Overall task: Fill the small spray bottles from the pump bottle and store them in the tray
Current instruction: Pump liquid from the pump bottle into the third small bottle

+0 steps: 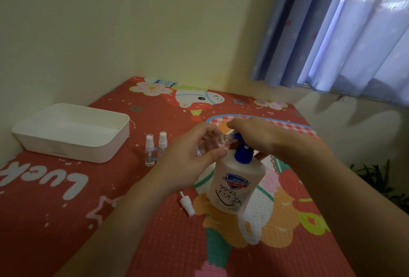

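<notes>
A white pump bottle (236,185) with a blue pump head stands on the red mat in the middle. My right hand (256,136) lies over the blue pump head, palm down. My left hand (190,157) holds a small clear spray bottle (212,145) tilted on its side, its open neck against the pump's nozzle. That bottle's white spray cap (187,204) lies loose on the mat near the pump bottle's base. Two more small spray bottles (156,148) with white caps stand upright to the left. The white tray (115,144) sits at the far left and holds nothing.
The red patterned mat (110,199) covers the surface, which meets the wall at the back and left. Blue curtains (336,33) hang at the upper right. A green plant (380,179) shows past the mat's right edge.
</notes>
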{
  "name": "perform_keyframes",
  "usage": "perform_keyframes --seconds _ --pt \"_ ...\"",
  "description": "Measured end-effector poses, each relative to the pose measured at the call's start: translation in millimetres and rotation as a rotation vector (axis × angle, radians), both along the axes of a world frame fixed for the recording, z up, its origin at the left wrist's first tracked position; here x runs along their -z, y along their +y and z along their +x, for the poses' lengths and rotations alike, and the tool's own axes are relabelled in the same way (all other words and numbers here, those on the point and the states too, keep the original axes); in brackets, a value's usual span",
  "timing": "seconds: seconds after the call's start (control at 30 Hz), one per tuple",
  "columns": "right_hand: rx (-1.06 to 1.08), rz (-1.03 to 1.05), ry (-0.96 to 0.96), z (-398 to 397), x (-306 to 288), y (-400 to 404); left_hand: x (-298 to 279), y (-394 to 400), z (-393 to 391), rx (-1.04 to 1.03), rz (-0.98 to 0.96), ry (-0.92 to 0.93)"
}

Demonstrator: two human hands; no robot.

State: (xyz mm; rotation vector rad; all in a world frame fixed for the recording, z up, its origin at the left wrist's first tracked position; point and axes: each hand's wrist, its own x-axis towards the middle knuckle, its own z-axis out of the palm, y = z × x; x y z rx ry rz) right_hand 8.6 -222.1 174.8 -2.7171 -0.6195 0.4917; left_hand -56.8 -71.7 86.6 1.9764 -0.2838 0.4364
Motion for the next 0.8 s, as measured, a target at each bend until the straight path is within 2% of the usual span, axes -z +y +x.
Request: perform_keyframes --seconds 0.23,0.4,0.57,0.73,0.8 --pt "-0.109 -0.248 -0.288 6 13 4 5 -1 0 -0.015 -0.013 0.002" --pt "-0.135 -0.269 -0.335 11 19 3 7 -1 1 -0.007 -0.020 0.015" --pt "-0.069 -0.217 -0.272 9 17 6 7 -1 0 -0.010 -0.009 0.021" --pt "0.026 0.003 -0.004 -4 -2 2 5 -1 0 -0.018 0.008 0.029" --pt "0.022 0.001 0.027 -7 -5 1 5 -1 -1 -0.028 0.017 0.027"
